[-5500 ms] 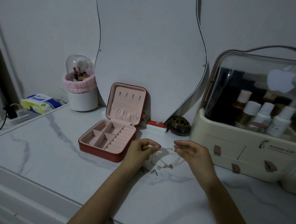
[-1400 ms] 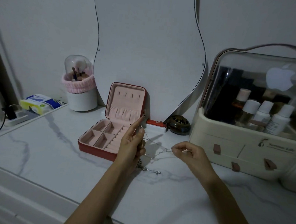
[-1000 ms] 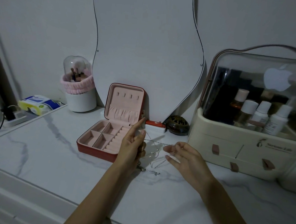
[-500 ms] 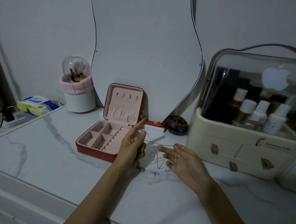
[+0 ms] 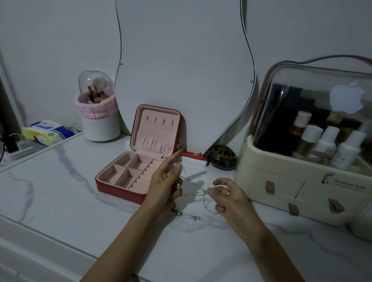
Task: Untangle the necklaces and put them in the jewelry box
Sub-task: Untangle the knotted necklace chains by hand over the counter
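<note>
Toward the desk's (image 5: 48,198) back edge, tangled necklaces (image 5: 196,191) hang between two hands.
Left hand (image 5: 164,186), fingers mostly straight, holds chain beside the open jewelry box (image 5: 136,170); right hand (image 5: 231,199) pinches strands near the organizer (image 5: 303,190). Bare desk spreads toward the front edge.

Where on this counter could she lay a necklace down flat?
Bare marble lies left of the jewelry box, and more along the near edge beside her forearms. It is crowded along the wall: brush holder, dark dish, cosmetics organizer.
</note>
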